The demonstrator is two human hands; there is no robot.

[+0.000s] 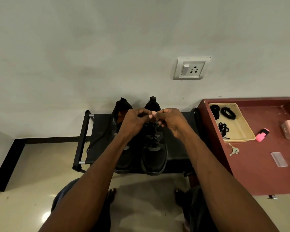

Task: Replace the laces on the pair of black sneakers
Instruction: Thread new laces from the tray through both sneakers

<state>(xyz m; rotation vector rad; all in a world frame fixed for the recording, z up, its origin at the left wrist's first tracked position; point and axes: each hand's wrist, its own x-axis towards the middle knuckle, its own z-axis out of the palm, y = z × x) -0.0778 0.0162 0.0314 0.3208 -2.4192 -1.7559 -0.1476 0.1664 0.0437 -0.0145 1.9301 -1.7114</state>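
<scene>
The lace ends (150,118) are pinched in the grip of both the left hand (134,121) and right hand (172,122), directly above the right sneaker (155,148); its long axis runs near to far on the rack (177,148); spare laces (228,113) are kept in a tray (241,124), far right on the tabletop (258,164).

light: dim, soft, indoor | glare: pale sheen on floor (45,215) near left | shadows: faint on wall (90,47), darker under arms | distortion: wide-angle bending at edges | focus: slightly soft overall
</scene>
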